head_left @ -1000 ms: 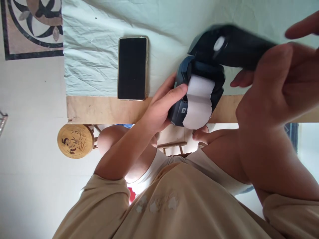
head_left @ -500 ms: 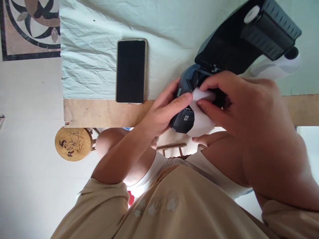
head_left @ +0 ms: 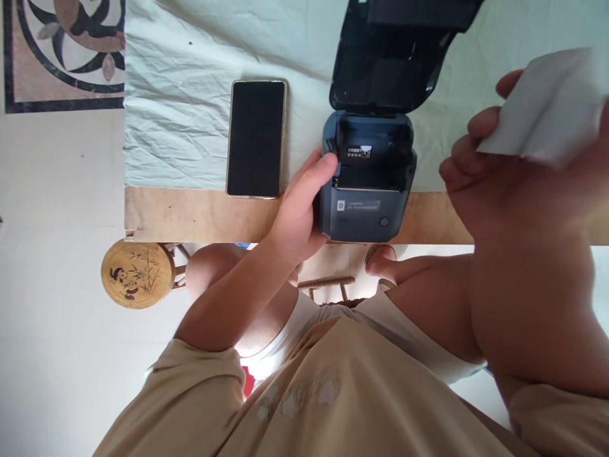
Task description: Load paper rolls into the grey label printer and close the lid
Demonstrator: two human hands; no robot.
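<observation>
A small dark grey label printer (head_left: pixel 364 203) sits at the near edge of the table (head_left: pixel 200 212), partly on bare wood and partly on a pale, wrinkled cloth (head_left: pixel 190 127) that covers the rest of the tabletop. Its lid (head_left: pixel 385 57) is swung fully open and stands up behind it, so you look straight down into the dark paper compartment (head_left: pixel 371 155). Your left hand (head_left: pixel 299 216) grips the printer's left side, thumb lying over the top edge by the compartment and fingers wrapped around the body. Your right hand (head_left: pixel 504 178) is raised well to the right of the printer and close to the camera, blurred, with the fingers closed on a white roll of paper (head_left: pixel 547 108) held clear of the table. The two hands are well apart. Just left of the printer, near your left hand, a black smartphone (head_left: pixel 257 138) lies face up with a dark screen, its lower end reaching the edge of the cloth. Below the table, a round wooden stool (head_left: pixel 137 274) with a painted panda stands on the pale floor.
</observation>
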